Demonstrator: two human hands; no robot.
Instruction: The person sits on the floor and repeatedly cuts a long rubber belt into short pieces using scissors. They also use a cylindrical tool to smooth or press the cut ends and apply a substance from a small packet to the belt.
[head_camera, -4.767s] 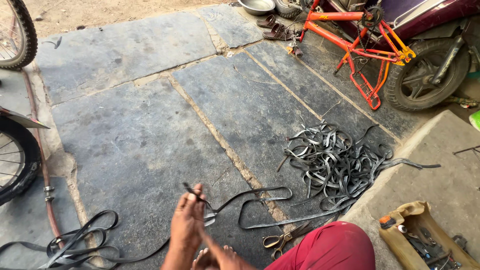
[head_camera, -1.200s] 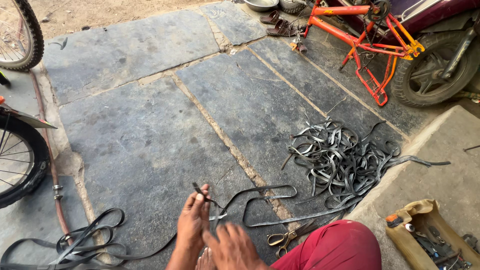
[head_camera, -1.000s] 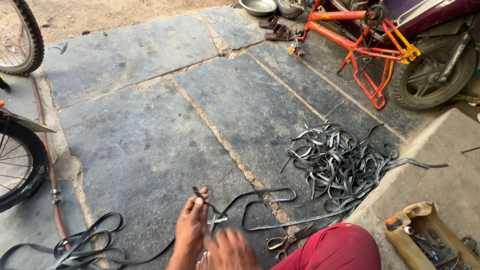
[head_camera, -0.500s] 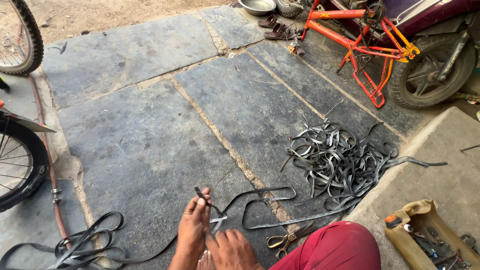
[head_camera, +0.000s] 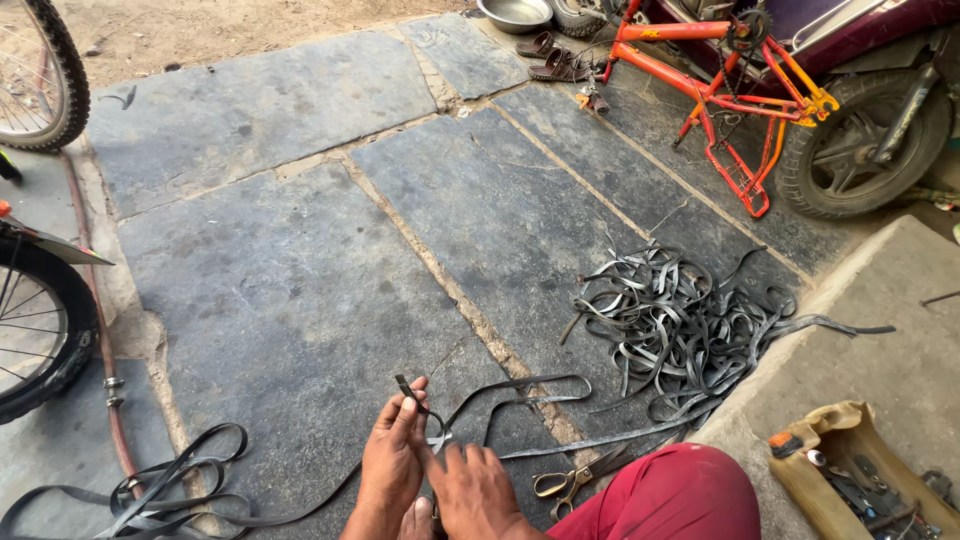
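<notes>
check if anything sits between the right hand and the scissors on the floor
Nothing visible does. The right hand is at the rubber strip that the left hand pinches, and the scissors lie just to its right on bare stone floor, beside the red-clad knee. Only a loose strip end runs past the blades.

Head camera, looking steeply down, hands close.

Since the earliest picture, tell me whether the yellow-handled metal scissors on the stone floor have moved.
No. The yellow-handled metal scissors lie in the same spot beside the red-trousered knee, just past the mortar joint.
</notes>
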